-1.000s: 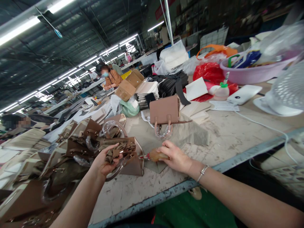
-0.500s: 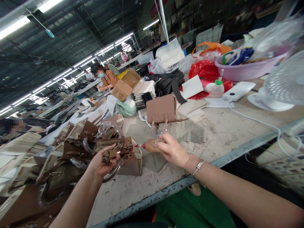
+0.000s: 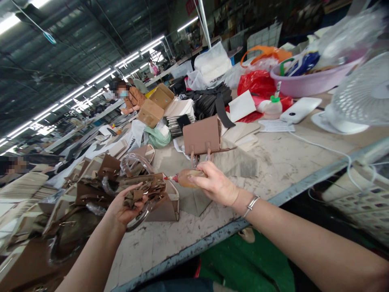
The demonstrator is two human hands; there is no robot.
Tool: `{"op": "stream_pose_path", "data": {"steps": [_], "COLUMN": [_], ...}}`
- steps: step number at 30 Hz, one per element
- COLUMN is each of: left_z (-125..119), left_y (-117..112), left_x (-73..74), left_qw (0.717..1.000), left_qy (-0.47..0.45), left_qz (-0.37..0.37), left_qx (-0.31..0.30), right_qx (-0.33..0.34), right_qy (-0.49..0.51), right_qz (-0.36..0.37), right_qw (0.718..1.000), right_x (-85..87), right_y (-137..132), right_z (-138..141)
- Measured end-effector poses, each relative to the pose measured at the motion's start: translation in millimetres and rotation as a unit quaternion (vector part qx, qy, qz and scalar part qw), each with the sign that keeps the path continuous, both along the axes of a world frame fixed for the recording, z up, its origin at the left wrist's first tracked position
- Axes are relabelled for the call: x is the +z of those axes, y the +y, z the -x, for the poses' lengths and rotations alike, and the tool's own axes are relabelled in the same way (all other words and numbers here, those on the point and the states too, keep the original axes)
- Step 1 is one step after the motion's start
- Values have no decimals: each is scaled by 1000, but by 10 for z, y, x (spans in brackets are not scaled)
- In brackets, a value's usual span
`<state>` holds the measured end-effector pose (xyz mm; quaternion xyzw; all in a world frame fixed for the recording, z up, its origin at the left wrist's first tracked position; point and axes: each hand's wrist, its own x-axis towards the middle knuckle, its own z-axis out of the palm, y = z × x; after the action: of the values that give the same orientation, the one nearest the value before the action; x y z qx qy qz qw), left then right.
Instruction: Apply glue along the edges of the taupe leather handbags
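My left hand grips a bunch of small brown leather strips over an open taupe handbag with plastic-wrapped handles. My right hand holds a small amber squeeze bottle with a red nozzle, its tip pointing left toward the strips. A silver bracelet sits on that wrist. Behind the hands a tan handbag lies on its side on the worktable.
A heap of brown bags and leather parts fills the left. Cardboard box, stacked panels, black straps, red bag, lilac basin, white fan and a cable lie beyond. Co-workers sit at far benches.
My right hand has lifted the squeeze bottle off the table and brought its nozzle nearer the strips. The left hand keeps its hold; the view drifted slightly right.
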<state>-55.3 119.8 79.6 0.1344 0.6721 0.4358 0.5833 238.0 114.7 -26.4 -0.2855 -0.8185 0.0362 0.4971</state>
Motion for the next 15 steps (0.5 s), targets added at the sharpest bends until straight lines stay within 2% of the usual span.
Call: {"op": "stream_pose_path", "data": {"steps": [9,12,15], "left_z": [15,15,12], "left_y": [29,32,33], "left_x": [-33,-32,-27], "left_qw": [1000,1000,1000], "left_qy": [8,5,0], "left_qz": [1,2,8], "left_qx": [3,6,5], "right_qx": [21,26,26], "right_qy": [-90,-90,-48], "right_qz": [49,54,47], "right_qw": [995,994,997], "right_x": [-214,-230,-190], "right_y": [-5,-7,13], "right_z": [-8,-8,-7]}}
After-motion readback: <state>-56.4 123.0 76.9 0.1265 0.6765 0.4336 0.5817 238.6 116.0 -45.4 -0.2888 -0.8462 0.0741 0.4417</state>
